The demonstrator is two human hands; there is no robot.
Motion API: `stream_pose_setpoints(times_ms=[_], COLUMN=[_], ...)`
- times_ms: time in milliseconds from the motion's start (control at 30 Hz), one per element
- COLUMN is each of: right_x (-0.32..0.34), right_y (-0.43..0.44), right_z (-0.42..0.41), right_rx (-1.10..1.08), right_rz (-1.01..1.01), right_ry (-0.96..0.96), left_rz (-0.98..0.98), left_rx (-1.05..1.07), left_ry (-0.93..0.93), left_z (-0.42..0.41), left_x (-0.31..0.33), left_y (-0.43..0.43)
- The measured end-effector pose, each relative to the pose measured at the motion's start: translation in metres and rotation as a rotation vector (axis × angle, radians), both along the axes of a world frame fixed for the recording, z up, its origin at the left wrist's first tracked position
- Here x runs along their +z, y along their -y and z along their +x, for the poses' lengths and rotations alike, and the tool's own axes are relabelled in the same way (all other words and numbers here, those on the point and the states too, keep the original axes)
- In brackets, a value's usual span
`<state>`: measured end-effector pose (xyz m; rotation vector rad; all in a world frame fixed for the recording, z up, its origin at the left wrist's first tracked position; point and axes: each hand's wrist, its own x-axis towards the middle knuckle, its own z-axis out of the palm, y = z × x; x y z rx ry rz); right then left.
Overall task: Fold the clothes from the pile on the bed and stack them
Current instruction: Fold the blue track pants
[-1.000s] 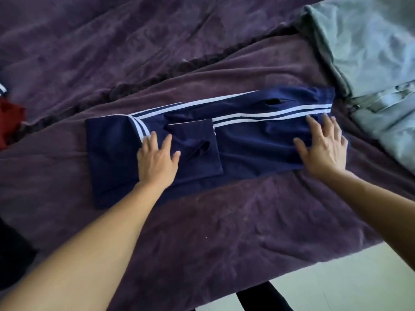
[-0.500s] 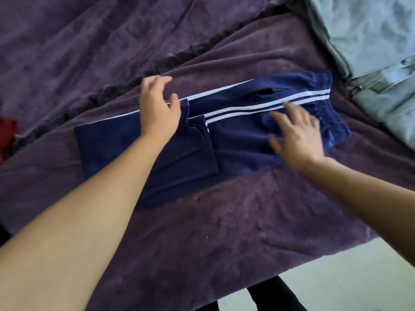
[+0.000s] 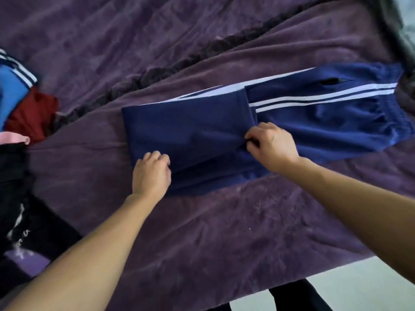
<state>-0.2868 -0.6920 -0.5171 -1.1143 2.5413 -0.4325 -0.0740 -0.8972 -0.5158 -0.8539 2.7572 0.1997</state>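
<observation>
Purple plush bedcover (image 3: 224, 232), head view, the only view I have; it fills the frame, with pale floor (image 3: 336, 288) at the near right.

Item 1: navy track trousers (image 3: 325, 122), white-striped, flat at mid-bed. The waistband lies to the right and the legs are doubled back on the left, with the hem ending near the middle. I judge this a half-finished fold, laid flat so the layers stay aligned.

Item 2: left hand (image 3: 151, 173), forearm reaching in from the near left, fingers curled onto the near edge of the doubled section and gripping it, apparently ready to lift that end.

Item 3: right hand (image 3: 272, 147), wrist bent inward, thumb and fingers pinching the cloth at the hem end, probably to keep that edge from slipping.

Item 4: unfolded pile at far left: red garment (image 3: 33, 113), blue striped garment (image 3: 11, 86), black garment (image 3: 13, 176).
</observation>
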Motion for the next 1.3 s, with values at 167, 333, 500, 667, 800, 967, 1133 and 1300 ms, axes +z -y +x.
stream_pose_setpoints(times_ms=[167, 333, 500, 667, 800, 967, 1133, 1300], right_x=[0.005, 0.006, 0.005, -0.015, -0.005, 0.052, 0.133, 0.164], right_y=[-0.056, -0.095, -0.145, -0.161, -0.165, -0.164, -0.114, -0.012], right_z=[0.021, -0.034, -0.134, -0.187, -0.199, -0.175, -0.124, -0.041], right_rx=[-0.014, -0.324, -0.755, -0.874, -0.986, -1.012, -0.743, -0.404], right_rz=[0.161, 0.000, 0.118, 0.163, -0.030, -0.465, -0.664, -0.473], right_ry=[0.086, -0.126, -0.140, 0.171, 0.347, 0.723, 0.821, 0.589], left_rz=[0.158, 0.172, 0.206, 0.224, 0.216, 0.326, 0.337, 0.238], left_rx=[-0.235, -0.290, -0.366, -0.269, -0.252, -0.112, 0.185, 0.444], left_ry=[0.095, -0.063, -0.037, 0.162, 0.261, 0.095, -0.213, -0.293], left_z=[0.005, -0.042, -0.114, -0.149, -0.158, -0.158, -0.108, -0.027], left_x=[0.011, 0.003, -0.015, -0.043, -0.046, -0.016, 0.019, 0.045], left_y=[-0.019, -0.054, -0.093, -0.108, -0.112, -0.110, -0.083, -0.017])
